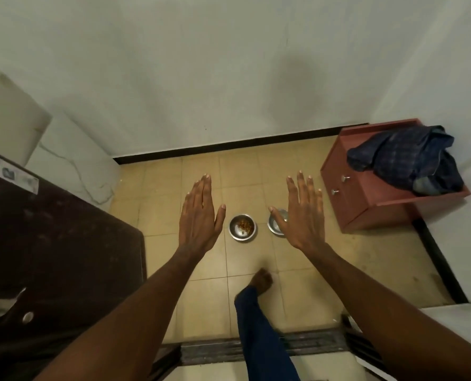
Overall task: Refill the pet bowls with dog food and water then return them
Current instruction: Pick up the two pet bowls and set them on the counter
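Two small steel pet bowls stand side by side on the tan tiled floor far below me. The left bowl [242, 226] holds a little brown kibble. The right bowl [276, 223] is partly hidden behind my right hand, so its contents cannot be seen. My left hand [200, 215] is stretched out flat, fingers together, to the left of the bowls in the picture. My right hand [302, 213] is flat with fingers spread, overlapping the right bowl. Both hands are high above the floor and hold nothing.
A red-brown cabinet [366, 199] with two knobs stands at the right wall, with a dark blue cloth [410, 160] heaped on top. A dark door [50, 243] is at the left. My bare foot [261, 281] and blue trouser leg step over a dark threshold [215, 350].
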{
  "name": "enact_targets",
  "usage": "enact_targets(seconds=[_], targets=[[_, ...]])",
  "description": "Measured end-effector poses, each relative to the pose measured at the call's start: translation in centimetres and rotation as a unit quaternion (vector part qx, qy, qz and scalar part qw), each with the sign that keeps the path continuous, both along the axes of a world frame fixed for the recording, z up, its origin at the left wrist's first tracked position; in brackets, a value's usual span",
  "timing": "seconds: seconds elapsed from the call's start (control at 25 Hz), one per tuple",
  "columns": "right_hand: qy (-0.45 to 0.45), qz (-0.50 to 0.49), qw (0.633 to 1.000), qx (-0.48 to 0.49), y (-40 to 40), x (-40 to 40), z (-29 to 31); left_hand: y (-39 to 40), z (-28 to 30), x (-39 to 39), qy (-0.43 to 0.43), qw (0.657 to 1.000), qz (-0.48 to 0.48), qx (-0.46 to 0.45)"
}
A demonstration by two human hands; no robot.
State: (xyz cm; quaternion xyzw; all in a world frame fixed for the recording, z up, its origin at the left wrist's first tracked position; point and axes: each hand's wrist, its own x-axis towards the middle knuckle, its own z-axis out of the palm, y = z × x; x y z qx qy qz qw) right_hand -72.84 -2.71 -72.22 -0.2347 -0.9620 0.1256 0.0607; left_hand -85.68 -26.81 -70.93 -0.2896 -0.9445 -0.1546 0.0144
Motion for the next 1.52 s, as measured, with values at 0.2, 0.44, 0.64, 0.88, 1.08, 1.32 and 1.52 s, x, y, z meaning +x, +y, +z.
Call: enact_targets(seconds=[0.2, 0.44, 0.64, 0.88, 1.08, 1.32, 1.52], targets=[[-0.029, -0.100, 0.992, -0.074, 6.3, -6.9, -14.6, 6.4, -14.7, -9.0, -0.070, 0.997, 0.000, -0.016], [-0.069, -0.140, 0.981, -0.115, 11.1, -12.8, -33.8, 11.1, -34.3, -12.9, -0.154, 0.986, -0.008, -0.062], [-0.098, -0.190, 0.960, -0.180, 12.7, -12.6, -48.3, 11.4, -48.3, -11.5, -0.248, 0.968, 0.034, -0.031], [-0.132, -0.310, 0.906, -0.255, 14.4, -11.9, -59.9, 12.4, -60.7, -11.8, -0.364, 0.900, 0.238, -0.014], [-0.185, -0.445, 0.795, -0.368, 15.9, -10.8, -65.8, 13.8, -66.7, -12.8, -0.418, 0.774, 0.475, -0.010], [-0.055, -0.475, 0.641, -0.600, 16.2, -10.3, -68.1, 13.2, -68.1, -10.4, -0.439, 0.787, 0.432, 0.046], [0.031, -0.497, 0.613, -0.614, 16.2, -10.3, -66.8, 15.0, -65.5, -11.3, -0.487, 0.698, 0.451, 0.271]])
